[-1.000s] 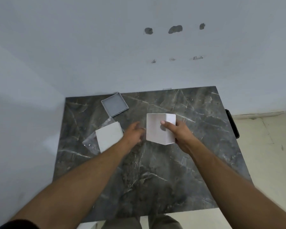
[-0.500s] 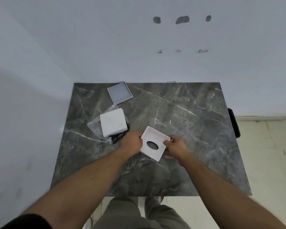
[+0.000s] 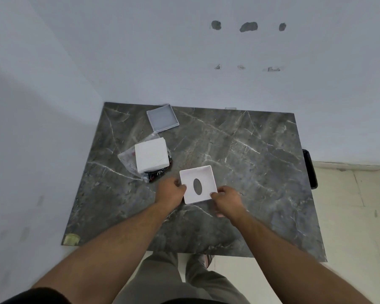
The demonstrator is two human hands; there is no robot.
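Left grip and right grip pinch our white box by opposite edges. It's light, stiff and thin-walled, we judge.

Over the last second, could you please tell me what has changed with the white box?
The white box, held upright by the right hand alone, was tipped so its open side faces up, showing an oval hole, and brought nearer the person. The left hand took hold of it too. The tissue stack, plastic bag and grey tray stayed put.
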